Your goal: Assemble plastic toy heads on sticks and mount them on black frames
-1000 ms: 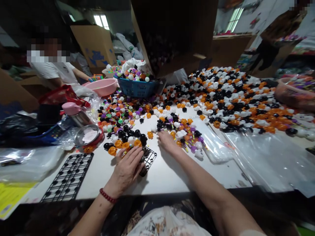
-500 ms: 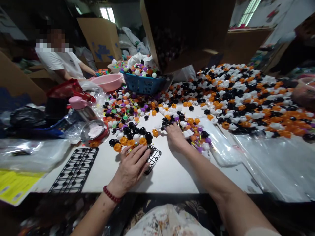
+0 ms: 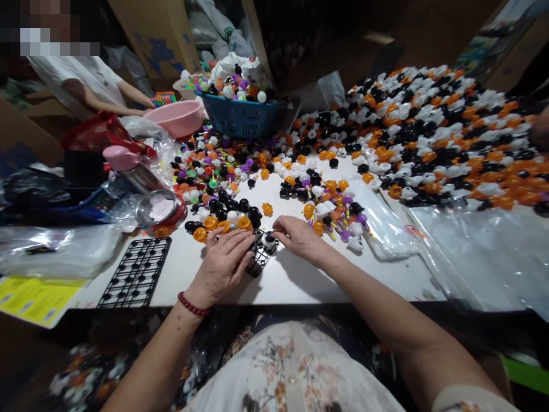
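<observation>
1. A black grid (image 3: 259, 258) lies on the white bench (image 3: 313, 281).
2. Left hand (image 3: 223, 262) covers the grid's left side, fingers extended; grip hidden.
3. Right hand (image 3: 299, 237) bends its fingers at the grid's black-and-white piece (image 3: 268, 241); pinch unclear.

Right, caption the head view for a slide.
Left hand over a black grid, right hand at a small piece on it, colourful pieces heaped beyond.

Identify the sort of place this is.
Likely a small packing or assembly workshop: plastic pieces heaped on a table, clear bags beside them, and a large cardboard box behind.
</observation>
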Available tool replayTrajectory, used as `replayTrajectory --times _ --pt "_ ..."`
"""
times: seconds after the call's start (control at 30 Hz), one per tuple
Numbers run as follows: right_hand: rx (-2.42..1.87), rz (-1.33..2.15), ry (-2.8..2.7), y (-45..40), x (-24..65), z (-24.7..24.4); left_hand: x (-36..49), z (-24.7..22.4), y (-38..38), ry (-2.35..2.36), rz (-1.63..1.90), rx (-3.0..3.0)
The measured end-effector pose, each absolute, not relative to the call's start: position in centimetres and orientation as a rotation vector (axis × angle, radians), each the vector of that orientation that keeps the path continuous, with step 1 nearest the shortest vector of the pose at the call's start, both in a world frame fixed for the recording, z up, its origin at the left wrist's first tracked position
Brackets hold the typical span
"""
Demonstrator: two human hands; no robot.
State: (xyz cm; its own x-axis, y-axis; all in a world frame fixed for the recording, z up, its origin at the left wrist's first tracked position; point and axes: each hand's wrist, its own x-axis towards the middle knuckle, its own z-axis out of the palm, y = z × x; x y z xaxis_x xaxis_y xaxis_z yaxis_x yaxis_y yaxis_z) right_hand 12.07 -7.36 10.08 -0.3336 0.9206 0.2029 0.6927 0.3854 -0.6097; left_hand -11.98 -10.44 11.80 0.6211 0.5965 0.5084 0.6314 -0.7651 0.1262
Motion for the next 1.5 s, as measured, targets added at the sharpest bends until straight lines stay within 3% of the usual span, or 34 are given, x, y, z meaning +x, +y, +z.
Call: replayTrajectory --times 0.37,0.77,0.87,1.0,1.13,1.5 --pt "-1.259 0.802 -2.18 -5.7 7.7 10.4 -11.8 11.8 -10.4 -1.036 -0.815 -2.762" --pt "-1.321 0.799 -1.976 -8.6 6.3 8.9 -11.8 10.9 -9.1 -0.964 -0.788 -2.656" --pt "-1.319 0.642 -1.925 -8.8 10.0 8.4 -11.8 10.8 -9.0 -0.969 -0.793 -2.645" --pt "-1.836 0.172 -1.72 -9.2 17.8 6.9 -11.7 10.9 -9.1 -0.963 -0.82 -2.641" --pt "-2.07 0.01 -1.737 -9.5 22.5 5.0 -11.8 10.7 -9.0 -0.964 -0.854 -2.639" --pt "-1.729 0.481 -1.556 -10.1 18.4 6.4 -11.4 11.3 -9.6 -0.98 -0.849 -2.612"
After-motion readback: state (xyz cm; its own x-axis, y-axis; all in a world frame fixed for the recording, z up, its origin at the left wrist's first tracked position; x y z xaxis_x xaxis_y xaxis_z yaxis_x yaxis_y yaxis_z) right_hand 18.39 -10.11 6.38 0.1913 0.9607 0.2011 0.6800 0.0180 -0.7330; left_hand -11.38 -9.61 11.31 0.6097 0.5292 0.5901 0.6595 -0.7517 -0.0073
